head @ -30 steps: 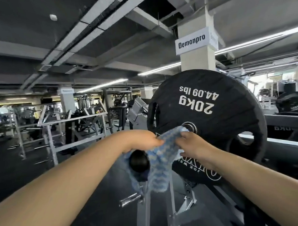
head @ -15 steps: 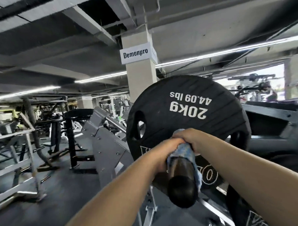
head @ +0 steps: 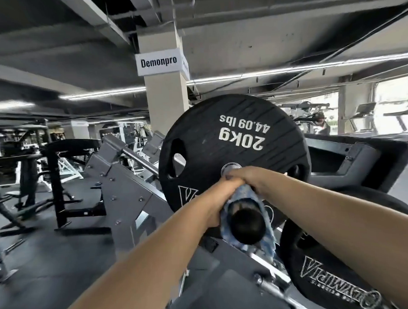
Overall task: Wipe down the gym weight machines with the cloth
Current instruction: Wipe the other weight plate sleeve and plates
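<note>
Both bare hands are closed around the same thing: a blue-and-white knitted cloth [head: 245, 194] wrapped over a thick, dark cylindrical bar sleeve [head: 246, 224] that points straight back toward the person. The left hand [head: 219, 200] grips the cloth-covered bar from its left side, fingers curled tight. The right hand [head: 247, 177] clamps over the top, just beyond the left, and the two touch at the knuckles. The cloth hangs in loose folds under the end of the bar, below and nearer than both hands.

Right behind the hands stands a big round black rubber weight plate [head: 235, 144], marked 20kg and 44.09 lbs upside down, with the bar passing through its shiny metal hub [head: 230, 168]. Below the right forearm sits a second black plate [head: 322, 263] with white lettering. To the left of the left arm, a grey steel machine frame [head: 120, 180] slants down to the dark floor. Above the hands, past the plate, rises a pale concrete pillar [head: 166, 102] bearing a white sign [head: 158, 62] reading Demonpro.
</note>
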Demonstrator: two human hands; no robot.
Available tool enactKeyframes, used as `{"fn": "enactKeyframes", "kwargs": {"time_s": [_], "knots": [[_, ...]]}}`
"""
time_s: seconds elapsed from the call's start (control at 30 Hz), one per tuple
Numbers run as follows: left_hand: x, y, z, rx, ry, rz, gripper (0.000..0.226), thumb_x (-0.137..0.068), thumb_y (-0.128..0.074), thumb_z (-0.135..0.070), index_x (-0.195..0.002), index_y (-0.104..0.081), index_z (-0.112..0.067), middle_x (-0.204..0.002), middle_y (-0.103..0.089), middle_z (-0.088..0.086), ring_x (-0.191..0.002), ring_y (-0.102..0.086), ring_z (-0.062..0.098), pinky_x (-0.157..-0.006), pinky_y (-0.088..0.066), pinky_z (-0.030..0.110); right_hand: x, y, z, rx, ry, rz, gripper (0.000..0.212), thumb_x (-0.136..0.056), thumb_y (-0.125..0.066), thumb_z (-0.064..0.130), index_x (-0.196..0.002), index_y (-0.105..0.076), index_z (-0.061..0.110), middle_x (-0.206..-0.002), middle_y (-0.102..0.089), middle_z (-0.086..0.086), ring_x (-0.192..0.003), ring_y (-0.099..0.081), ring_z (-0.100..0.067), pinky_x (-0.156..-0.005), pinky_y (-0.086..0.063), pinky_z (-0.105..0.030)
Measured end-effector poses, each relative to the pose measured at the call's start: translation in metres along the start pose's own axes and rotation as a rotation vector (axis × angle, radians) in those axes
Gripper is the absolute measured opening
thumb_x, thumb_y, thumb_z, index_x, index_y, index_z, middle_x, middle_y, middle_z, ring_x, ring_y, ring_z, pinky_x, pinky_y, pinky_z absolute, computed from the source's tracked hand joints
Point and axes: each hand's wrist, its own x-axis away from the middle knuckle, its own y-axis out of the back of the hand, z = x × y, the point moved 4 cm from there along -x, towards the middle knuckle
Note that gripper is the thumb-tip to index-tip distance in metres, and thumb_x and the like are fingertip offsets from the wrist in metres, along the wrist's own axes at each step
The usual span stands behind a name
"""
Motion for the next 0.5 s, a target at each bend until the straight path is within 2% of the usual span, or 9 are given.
{"fn": "enactKeyframes", "kwargs": {"time_s": [0.03,0.1,0.17,0.2,0.27,0.4,0.5], "knots": [[0.006,0.0,0.004,0.018,0.027,0.038,0.039,-0.096,-0.047,-0.029,-0.131,-0.048,-0.012,-0.063,-0.065,-0.001,-0.047,-0.062,0.003,-0.047,-0.049,0.015,0.002,-0.002,-0.003,-0.042,-0.035,0.018,0.034,-0.098,-0.038,0.013,-0.064,-0.044,0.01,-0.033,-0.046,0.001,-0.03,-0.045,-0.01,-0.048,-0.039,-0.022],[0.02,-0.002,0.012,0.06,0.073,0.086,0.038,-0.093,-0.052,-0.033,-0.13,-0.048,-0.024,-0.078,-0.07,0.001,-0.066,-0.067,0.011,-0.058,-0.052,0.02,0.015,-0.008,-0.009,-0.108,-0.022,0.043,0.037,-0.097,-0.041,0.012,-0.061,-0.048,0.008,-0.035,-0.051,0.0,-0.031,-0.05,-0.009,-0.043,-0.042,-0.018],[0.022,-0.002,0.016,0.105,0.067,0.094,0.036,-0.091,-0.055,-0.031,-0.127,-0.048,-0.027,-0.098,-0.068,0.007,-0.083,-0.066,0.018,-0.074,-0.053,0.027,0.019,-0.009,-0.017,-0.153,-0.011,0.076,0.033,-0.095,-0.044,0.013,-0.064,-0.054,0.007,-0.044,-0.057,-0.002,-0.039,-0.056,-0.011,-0.047,-0.046,-0.019],[0.023,-0.002,0.017,0.129,0.058,0.087,0.036,-0.091,-0.056,-0.028,-0.126,-0.049,-0.025,-0.1,-0.067,0.009,-0.084,-0.065,0.02,-0.078,-0.052,0.029,0.014,-0.009,-0.019,-0.173,-0.024,0.082,0.028,-0.093,-0.045,0.013,-0.067,-0.055,0.007,-0.05,-0.059,-0.004,-0.046,-0.057,-0.014,-0.053,-0.048,-0.022],[0.014,-0.004,0.019,0.167,0.059,0.081,0.033,-0.09,-0.055,-0.02,-0.123,-0.053,-0.019,-0.089,-0.066,0.01,-0.074,-0.064,0.019,-0.071,-0.051,0.027,-0.001,-0.007,-0.023,-0.162,-0.083,0.095,0.023,-0.09,-0.045,0.013,-0.071,-0.056,0.008,-0.056,-0.06,-0.005,-0.054,-0.057,-0.017,-0.061,-0.048,-0.028],[-0.002,-0.006,0.018,0.335,0.06,0.052,0.032,-0.091,-0.05,-0.011,-0.123,-0.054,-0.011,-0.067,-0.065,0.011,-0.05,-0.064,0.017,-0.047,-0.052,0.022,-0.026,-0.001,-0.025,-0.194,-0.145,0.172,0.024,-0.09,-0.046,0.021,-0.074,-0.057,0.008,-0.059,-0.063,-0.006,-0.055,-0.06,-0.017,-0.065,-0.049,-0.027],[-0.024,0.001,0.017,0.394,0.008,0.0,0.036,-0.091,-0.05,-0.007,-0.127,-0.052,-0.011,-0.076,-0.065,0.012,-0.057,-0.067,0.018,-0.051,-0.053,0.023,-0.046,0.006,-0.032,-0.359,-0.146,0.169,0.028,-0.093,-0.047,0.03,-0.078,-0.058,0.008,-0.067,-0.064,-0.008,-0.06,-0.061,-0.019,-0.063,-0.051,-0.025]]}}
